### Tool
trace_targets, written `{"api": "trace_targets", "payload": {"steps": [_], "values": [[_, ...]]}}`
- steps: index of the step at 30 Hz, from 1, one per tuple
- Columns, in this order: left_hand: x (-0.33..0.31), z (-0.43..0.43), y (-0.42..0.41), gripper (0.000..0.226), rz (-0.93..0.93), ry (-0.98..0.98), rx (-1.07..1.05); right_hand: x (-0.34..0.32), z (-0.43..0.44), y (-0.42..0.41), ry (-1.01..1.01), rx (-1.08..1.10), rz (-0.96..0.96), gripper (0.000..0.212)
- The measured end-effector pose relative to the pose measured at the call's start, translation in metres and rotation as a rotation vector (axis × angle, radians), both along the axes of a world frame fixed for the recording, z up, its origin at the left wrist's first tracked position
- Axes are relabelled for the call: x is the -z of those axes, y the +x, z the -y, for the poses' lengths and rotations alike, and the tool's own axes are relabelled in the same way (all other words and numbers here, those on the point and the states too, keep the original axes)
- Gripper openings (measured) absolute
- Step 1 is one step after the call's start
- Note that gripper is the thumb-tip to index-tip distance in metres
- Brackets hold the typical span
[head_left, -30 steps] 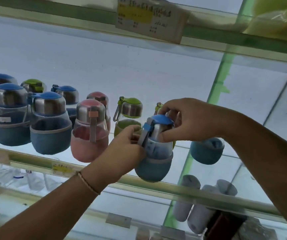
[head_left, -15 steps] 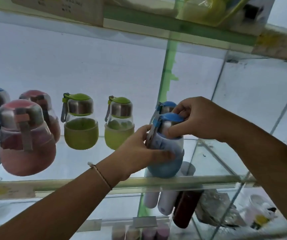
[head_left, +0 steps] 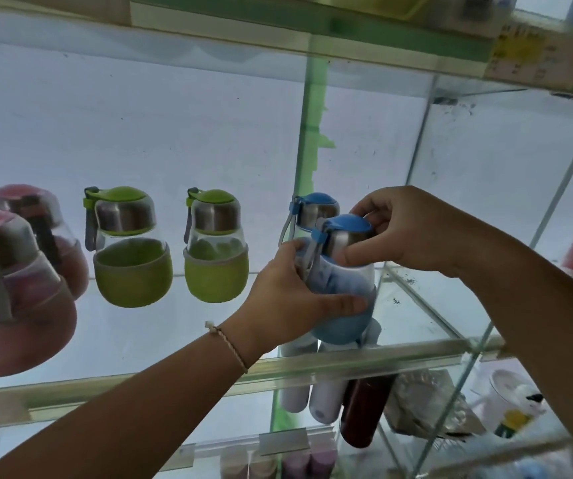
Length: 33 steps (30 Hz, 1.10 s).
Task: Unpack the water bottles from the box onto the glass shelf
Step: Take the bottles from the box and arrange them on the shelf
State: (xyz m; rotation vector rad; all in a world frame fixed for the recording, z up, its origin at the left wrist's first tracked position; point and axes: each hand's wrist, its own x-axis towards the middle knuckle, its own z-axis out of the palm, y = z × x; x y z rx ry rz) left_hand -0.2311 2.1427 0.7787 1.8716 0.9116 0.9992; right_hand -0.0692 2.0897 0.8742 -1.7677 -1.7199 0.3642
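My left wrist, wearing a thin braided bracelet (head_left: pixel 233 347), is reaching up over the front rim of the glass shelf (head_left: pixel 160 387). My left hand (head_left: pixel 288 299) is wrapping the blue water bottle (head_left: pixel 344 321) from the left, the thumb lying across the top of its blue sleeve and the fingers curling round the clear shoulder beside the grey carry strap (head_left: pixel 310 259). My right hand (head_left: pixel 413 229) is coming in from the right and pinching the steel collar under the blue cap (head_left: pixel 347 223), thumb in front and fingers bent over the top.

The bottle is standing upright at the right end of the row, long axis vertical, cap up, strap hinge facing left. Its base is sitting just behind the shelf rim; I cannot tell whether it is resting on the glass.

Compared with a second ago, the bottle is standing further right: then it was in front of a green bottle, now it is clear of both. Both grips are looking the same as half a second ago.

Directly behind it, partly hidden, a second blue bottle (head_left: pixel 316 207) is standing. To the left, two green bottles (head_left: pixel 131 250) (head_left: pixel 214 248) are lining up apart from each other, then two pink bottles (head_left: pixel 15 299) (head_left: pixel 41 233), one behind the other, at the left edge. Through the glass below, white bottles (head_left: pixel 326 399) and a dark red bottle (head_left: pixel 364 413) are showing.
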Motion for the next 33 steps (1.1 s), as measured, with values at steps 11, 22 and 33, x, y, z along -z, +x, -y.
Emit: {"api": "trace_targets", "payload": {"steps": [11,22,33], "values": [[-0.009,-0.004,-0.022,0.103,-0.12,0.002,0.021,-0.032,0.005,-0.019,-0.052,-0.012,0.176,0.099],[-0.008,-0.016,-0.073,0.068,-0.355,0.109,-0.181,-0.04,-0.095,-0.145,-0.08,-0.127,0.533,0.055],[0.002,-0.016,-0.094,0.057,-0.409,0.272,-0.303,-0.027,-0.126,-0.191,-0.138,-0.219,0.528,0.044]]}}
